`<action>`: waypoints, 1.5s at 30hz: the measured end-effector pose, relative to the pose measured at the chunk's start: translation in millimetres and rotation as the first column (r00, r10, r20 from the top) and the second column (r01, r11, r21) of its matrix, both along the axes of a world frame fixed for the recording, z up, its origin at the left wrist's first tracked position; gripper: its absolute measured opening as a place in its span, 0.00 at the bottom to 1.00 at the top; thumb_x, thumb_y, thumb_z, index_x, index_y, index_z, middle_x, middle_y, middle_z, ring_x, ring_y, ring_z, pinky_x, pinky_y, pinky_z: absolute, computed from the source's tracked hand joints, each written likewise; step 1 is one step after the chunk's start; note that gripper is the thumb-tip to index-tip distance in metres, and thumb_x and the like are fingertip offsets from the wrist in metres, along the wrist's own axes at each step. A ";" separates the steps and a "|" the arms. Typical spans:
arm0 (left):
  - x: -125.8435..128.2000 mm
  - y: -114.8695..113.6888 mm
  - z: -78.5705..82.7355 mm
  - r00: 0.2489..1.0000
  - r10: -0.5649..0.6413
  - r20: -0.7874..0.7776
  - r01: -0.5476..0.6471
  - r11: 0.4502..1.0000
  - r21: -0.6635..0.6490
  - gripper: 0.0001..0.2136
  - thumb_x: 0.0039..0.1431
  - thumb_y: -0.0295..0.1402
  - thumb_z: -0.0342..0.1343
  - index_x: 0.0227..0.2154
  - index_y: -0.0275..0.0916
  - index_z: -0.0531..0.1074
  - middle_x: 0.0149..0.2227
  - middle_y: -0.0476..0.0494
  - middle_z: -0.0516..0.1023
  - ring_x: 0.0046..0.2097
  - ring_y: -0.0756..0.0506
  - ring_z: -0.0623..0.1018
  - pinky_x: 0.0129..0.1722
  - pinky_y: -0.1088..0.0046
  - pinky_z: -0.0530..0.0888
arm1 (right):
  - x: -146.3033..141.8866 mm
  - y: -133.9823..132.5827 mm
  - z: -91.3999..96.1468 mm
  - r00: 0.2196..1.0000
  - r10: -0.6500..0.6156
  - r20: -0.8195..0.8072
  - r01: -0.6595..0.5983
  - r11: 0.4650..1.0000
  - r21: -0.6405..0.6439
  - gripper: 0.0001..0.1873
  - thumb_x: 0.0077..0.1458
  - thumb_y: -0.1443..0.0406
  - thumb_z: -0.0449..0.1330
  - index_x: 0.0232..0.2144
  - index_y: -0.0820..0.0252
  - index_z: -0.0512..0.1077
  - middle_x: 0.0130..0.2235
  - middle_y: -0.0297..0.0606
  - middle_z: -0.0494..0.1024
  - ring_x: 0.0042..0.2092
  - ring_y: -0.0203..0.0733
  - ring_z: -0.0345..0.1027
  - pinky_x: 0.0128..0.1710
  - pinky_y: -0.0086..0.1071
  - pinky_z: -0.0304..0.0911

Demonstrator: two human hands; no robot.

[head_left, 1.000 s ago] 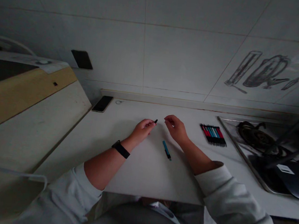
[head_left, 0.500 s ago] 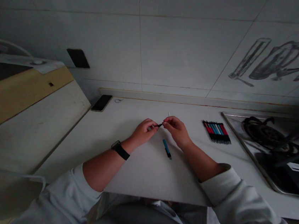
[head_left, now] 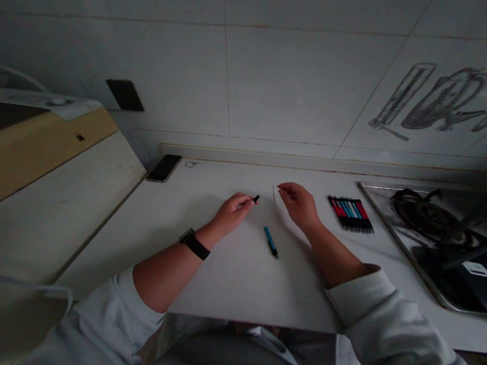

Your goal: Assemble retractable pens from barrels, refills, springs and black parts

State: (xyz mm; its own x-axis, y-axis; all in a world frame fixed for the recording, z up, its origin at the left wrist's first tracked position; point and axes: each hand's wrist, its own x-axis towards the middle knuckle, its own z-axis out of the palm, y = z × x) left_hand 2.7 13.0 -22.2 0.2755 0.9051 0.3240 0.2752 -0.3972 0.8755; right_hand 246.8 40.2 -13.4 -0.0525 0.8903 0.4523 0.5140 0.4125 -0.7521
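Observation:
My left hand (head_left: 230, 211) rests on the white countertop (head_left: 234, 274) and pinches a small black pen part (head_left: 255, 198) whose tip sticks out past the fingers. My right hand (head_left: 300, 204) is a short way to the right, fingers curled round a thin white refill (head_left: 274, 192). A blue pen barrel (head_left: 271, 242) lies loose on the counter between and below the two hands. A row of several pens (head_left: 351, 208) in red, blue and black lies to the right of my right hand.
A dark phone (head_left: 164, 168) lies at the counter's back left by the tiled wall. A gas hob (head_left: 434, 226) with a black burner takes up the right side. A wood-edged board (head_left: 33, 149) slopes at the left.
Half a second ago both hands met over the black part. They have since drawn apart: my right hand moved right with the white refill, my left stayed with the black part.

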 end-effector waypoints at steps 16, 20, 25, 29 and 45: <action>-0.2 0.9 -3.5 1.000 -0.005 -0.012 0.005 1.000 0.011 0.12 0.70 0.39 0.54 0.41 0.38 0.79 0.44 0.39 0.78 0.44 0.45 0.77 0.39 0.71 0.74 | 12.7 12.3 3.5 0.589 0.068 0.805 0.017 0.995 -0.097 0.14 0.65 0.68 0.57 0.45 0.55 0.82 0.49 0.45 0.81 0.49 0.49 0.72 0.49 0.37 0.63; -1.3 3.9 -6.6 0.999 0.020 -0.046 -0.017 0.998 0.053 0.10 0.69 0.38 0.55 0.41 0.38 0.79 0.43 0.40 0.79 0.44 0.45 0.77 0.39 0.71 0.74 | 7.6 6.4 4.2 0.575 0.061 0.816 -0.011 0.998 -0.067 0.11 0.66 0.67 0.57 0.44 0.57 0.80 0.50 0.48 0.79 0.50 0.51 0.70 0.49 0.38 0.62; -3.4 6.8 -8.4 0.989 0.123 -0.084 -0.113 0.987 0.115 0.06 0.65 0.33 0.61 0.43 0.39 0.78 0.41 0.43 0.81 0.40 0.47 0.78 0.40 0.70 0.74 | 0.9 3.0 5.4 0.748 0.073 0.660 -0.104 0.995 0.008 0.12 0.70 0.67 0.52 0.44 0.59 0.77 0.43 0.45 0.80 0.45 0.47 0.71 0.48 0.37 0.63; -5.6 9.2 -10.7 0.984 0.150 -0.095 -0.132 0.975 0.178 0.06 0.64 0.31 0.62 0.43 0.40 0.78 0.43 0.43 0.82 0.41 0.47 0.79 0.44 0.68 0.76 | -2.2 -1.3 9.5 0.895 0.086 0.437 -0.195 0.957 0.212 0.13 0.71 0.64 0.52 0.42 0.58 0.76 0.42 0.45 0.80 0.44 0.46 0.72 0.47 0.37 0.65; -4.3 2.4 0.3 0.978 0.139 -0.153 -0.104 0.971 0.214 0.05 0.61 0.29 0.64 0.39 0.40 0.79 0.39 0.44 0.80 0.42 0.45 0.78 0.47 0.65 0.76 | -13.0 -14.8 14.0 0.871 0.157 0.466 -0.253 0.955 0.152 0.18 0.73 0.60 0.50 0.43 0.56 0.79 0.44 0.46 0.80 0.46 0.48 0.71 0.50 0.39 0.63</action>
State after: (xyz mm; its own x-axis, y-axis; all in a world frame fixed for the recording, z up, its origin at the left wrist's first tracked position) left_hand -1.6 15.5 -21.8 0.2326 0.8544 0.4646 0.4665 -0.5172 0.7175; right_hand 233.8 25.5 0.6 -0.4621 0.7293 0.5046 0.6603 0.6628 -0.3532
